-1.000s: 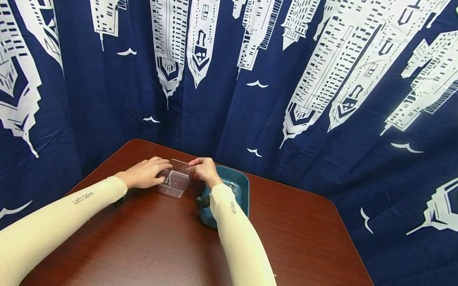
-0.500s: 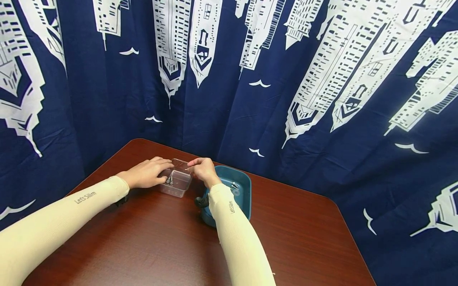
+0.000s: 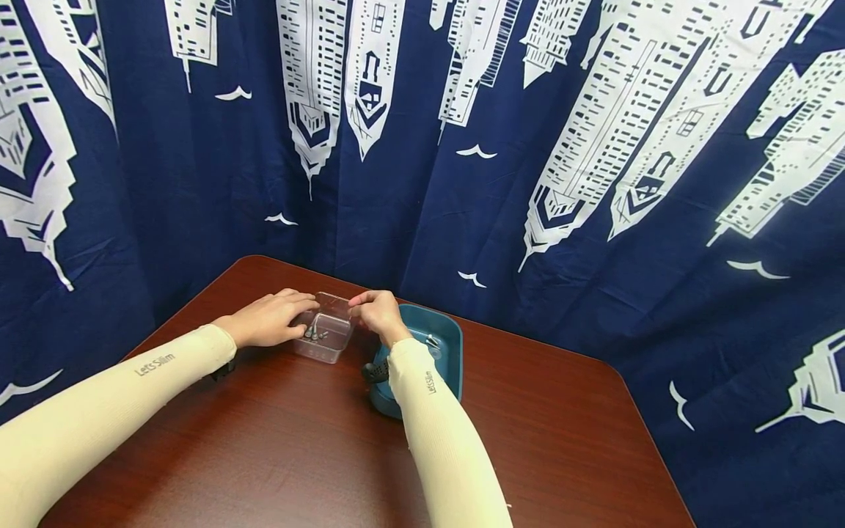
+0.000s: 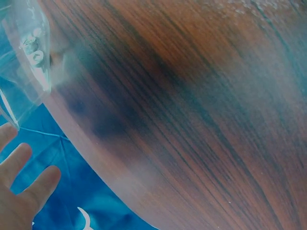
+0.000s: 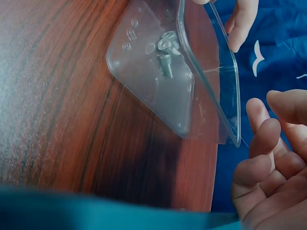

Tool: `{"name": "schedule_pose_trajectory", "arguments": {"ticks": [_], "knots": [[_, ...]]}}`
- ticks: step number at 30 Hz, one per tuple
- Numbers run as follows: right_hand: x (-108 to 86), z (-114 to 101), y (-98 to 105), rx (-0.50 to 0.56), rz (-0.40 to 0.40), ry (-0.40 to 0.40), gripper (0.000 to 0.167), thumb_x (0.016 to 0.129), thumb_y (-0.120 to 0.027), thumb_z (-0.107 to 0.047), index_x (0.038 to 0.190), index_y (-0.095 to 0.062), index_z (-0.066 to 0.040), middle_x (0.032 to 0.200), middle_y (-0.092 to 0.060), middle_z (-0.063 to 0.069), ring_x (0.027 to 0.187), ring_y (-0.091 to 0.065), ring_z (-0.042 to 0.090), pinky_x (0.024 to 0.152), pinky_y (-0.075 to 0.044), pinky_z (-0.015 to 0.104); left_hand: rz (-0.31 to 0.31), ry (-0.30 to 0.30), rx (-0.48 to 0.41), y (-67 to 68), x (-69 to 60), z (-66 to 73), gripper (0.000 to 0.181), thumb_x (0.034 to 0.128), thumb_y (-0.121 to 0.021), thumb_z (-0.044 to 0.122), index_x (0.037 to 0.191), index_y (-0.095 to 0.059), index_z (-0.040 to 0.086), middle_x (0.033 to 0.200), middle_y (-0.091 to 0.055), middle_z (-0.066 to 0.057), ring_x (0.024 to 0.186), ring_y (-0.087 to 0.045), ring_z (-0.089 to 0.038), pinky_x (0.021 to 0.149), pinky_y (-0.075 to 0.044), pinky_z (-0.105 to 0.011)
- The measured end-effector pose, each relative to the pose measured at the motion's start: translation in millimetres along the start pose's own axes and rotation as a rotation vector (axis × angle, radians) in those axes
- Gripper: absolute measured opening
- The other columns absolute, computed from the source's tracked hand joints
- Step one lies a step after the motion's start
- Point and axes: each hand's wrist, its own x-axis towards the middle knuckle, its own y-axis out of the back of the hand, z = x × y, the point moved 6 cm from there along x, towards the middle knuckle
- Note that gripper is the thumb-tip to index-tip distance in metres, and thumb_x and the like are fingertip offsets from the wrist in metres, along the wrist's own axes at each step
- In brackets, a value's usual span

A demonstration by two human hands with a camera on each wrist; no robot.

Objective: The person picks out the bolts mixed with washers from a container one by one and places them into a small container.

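A clear plastic box stands on the table, with several small metal screws lying on its bottom. My left hand rests at the box's left side, its fingers extended and spread against the rim. Over the right rim hovers my right hand; in the right wrist view its fingers are loosely bent and nothing shows between them. Beneath my right forearm sits a blue tray, partly hidden by it, holding a few small shiny metal pieces.
The reddish-brown wooden table ends in a rounded edge behind the box and tray. A dark blue curtain printed with white buildings hangs close behind that edge.
The small pale piece seen at my right fingertips has left them, and another metal piece now shows in the clear box. My left hand has stayed in place.
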Motion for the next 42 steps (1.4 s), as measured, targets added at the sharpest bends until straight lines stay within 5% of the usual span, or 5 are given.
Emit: {"name": "schedule_pose_trajectory", "arguments": {"ticks": [8,29,42], "knots": [[-5.9,-5.2,9.5,0.005,0.012,0.044,0.014,0.080,-0.074,-0.002,0.094,-0.076,0.001,0.068,-0.060,0.000,0.054,-0.051,0.012,0.055,-0.049,0.027,0.005,-0.001,0.005,1.5,-0.7,1.0,0.051,0.0924,-0.065,0.020,0.140,-0.057,0.005,0.147,-0.053,-0.017,0.134,-0.047,-0.037,0.107,-0.040,-0.061],[-12.3,0.5,33.3,-0.025,0.045,0.071,0.009,0.081,-0.073,-0.004,0.090,-0.076,-0.002,0.072,-0.063,-0.003,0.052,-0.049,0.011,0.052,-0.042,0.023,0.018,-0.037,0.023,4.0,0.8,3.0,0.048,0.0892,-0.067,0.018,0.135,-0.062,0.004,0.142,-0.058,-0.017,0.131,-0.049,-0.036,0.103,-0.043,-0.061],[-18.2,0.8,47.9,-0.017,0.036,0.068,0.011,0.082,-0.072,-0.007,0.092,-0.076,-0.003,0.083,-0.068,0.001,0.057,-0.052,0.014,0.075,-0.055,0.047,0.038,-0.061,0.022,5.3,7.7,8.8,0.048,0.0881,-0.068,0.019,0.134,-0.063,0.004,0.137,-0.061,-0.015,0.129,-0.050,-0.035,0.101,-0.044,-0.060]]}}
